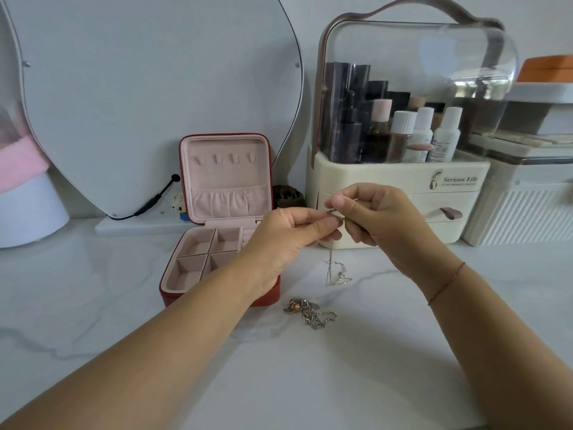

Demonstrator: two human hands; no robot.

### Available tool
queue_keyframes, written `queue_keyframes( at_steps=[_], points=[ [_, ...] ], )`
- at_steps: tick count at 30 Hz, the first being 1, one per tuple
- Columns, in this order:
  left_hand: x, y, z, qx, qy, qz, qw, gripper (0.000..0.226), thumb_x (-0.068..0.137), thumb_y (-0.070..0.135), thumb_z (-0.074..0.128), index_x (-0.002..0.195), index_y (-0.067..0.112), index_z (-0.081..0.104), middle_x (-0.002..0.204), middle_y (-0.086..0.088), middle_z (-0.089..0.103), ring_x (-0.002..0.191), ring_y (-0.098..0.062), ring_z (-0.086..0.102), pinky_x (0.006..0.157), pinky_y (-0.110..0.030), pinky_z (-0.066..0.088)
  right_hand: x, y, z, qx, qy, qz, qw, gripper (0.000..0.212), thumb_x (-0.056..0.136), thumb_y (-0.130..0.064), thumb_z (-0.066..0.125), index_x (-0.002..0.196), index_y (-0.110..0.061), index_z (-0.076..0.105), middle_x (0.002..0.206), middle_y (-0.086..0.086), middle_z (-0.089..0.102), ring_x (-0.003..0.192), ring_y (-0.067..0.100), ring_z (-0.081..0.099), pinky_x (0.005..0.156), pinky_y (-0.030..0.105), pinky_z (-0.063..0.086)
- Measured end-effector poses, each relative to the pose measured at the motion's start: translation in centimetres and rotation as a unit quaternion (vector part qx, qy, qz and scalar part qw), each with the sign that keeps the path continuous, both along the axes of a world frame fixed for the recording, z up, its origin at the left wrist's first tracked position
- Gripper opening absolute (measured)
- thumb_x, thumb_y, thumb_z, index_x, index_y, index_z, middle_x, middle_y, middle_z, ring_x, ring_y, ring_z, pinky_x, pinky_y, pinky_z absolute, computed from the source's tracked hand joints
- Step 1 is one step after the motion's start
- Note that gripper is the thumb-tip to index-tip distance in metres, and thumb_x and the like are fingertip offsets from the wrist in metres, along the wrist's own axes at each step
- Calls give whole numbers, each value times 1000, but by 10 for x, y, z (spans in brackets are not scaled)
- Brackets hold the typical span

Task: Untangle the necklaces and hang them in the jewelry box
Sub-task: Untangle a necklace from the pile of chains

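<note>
While one thin silver necklace hangs from both hands, its lower loops reach toward the counter, just right of the open jewelry box; whether they touch is unclear. Left hand and right hand each pinch the chain's top end, fingertips close together, apparently at the clasp. It is too small to tell if it is fastened. A knot of chains with a coppery bead lies on the counter near the box's front corner. Step judged: freeing one chain, early in the task. The hooks in the lid are bare. Next move calls for lifting the end to a hook without snagging the loops. A cosmetics organiser stands behind.
</note>
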State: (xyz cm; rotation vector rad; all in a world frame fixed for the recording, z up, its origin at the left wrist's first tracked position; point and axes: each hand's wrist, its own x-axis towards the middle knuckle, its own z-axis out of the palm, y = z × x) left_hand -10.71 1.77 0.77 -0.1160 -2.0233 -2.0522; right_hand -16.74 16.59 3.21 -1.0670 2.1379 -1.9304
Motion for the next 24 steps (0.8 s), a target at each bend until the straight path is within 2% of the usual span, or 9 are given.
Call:
queue_keyframes(
  at_steps=[3, 8, 13, 16, 19, 24],
  points=[
    [1, 1, 0, -17, 6, 2, 1000, 8, 83, 17, 66, 85, 15, 73, 74, 0, 73, 70, -4, 63, 68, -11, 46, 0, 0, 0, 7, 2, -19, 1000, 20, 91, -24, 62, 88, -5, 69, 39, -1, 44, 43, 14, 27, 40, 16, 24],
    [0, 1, -2, -62, 15, 36, 997, 9, 82, 16, 70, 88, 10, 74, 86, -12, 74, 83, -16, 69, 77, -14, 50, 1, -2, 0, 18, -8, -23, 1000, 19, 91, -24, 62, 83, -8, 69, 36, -3, 41, 38, 9, 25, 39, 14, 24],
    [-1, 0, -3, -56, 22, 61, 996, 4, 80, 11, 73, 84, 10, 73, 85, -12, 74, 78, -14, 69, 72, -14, 50, 2, -3, -1, 18, -18, -14, 1000, 17, 90, -23, 63, 84, -8, 69, 37, -2, 42, 40, 10, 27, 39, 14, 24],
    [-1, 0, -2, -50, 15, 56, 997, 3, 81, 8, 71, 84, 7, 70, 84, -15, 72, 78, -13, 65, 73, -13, 50, 2, -3, -1, 15, -24, -5, 1000, 17, 89, -24, 63, 82, -10, 69, 39, -2, 43, 40, 11, 29, 40, 15, 25],
    [-1, 0, -2, -44, 8, 41, 998, 4, 81, 4, 70, 83, 7, 67, 83, -10, 69, 80, -13, 62, 76, -15, 48, 1, -4, -1, 10, -38, 10, 999, 17, 89, -25, 63, 82, -10, 69, 43, -1, 45, 44, 13, 29, 41, 16, 25],
    [-1, 0, -4, -74, 7, 23, 997, 4, 86, 4, 63, 85, 4, 67, 85, -15, 70, 79, -12, 62, 80, -20, 47, -3, -3, -5, 12, -72, 49, 996, 17, 91, -21, 60, 86, -6, 65, 52, 4, 49, 46, 13, 31, 41, 16, 25]
  ],
)
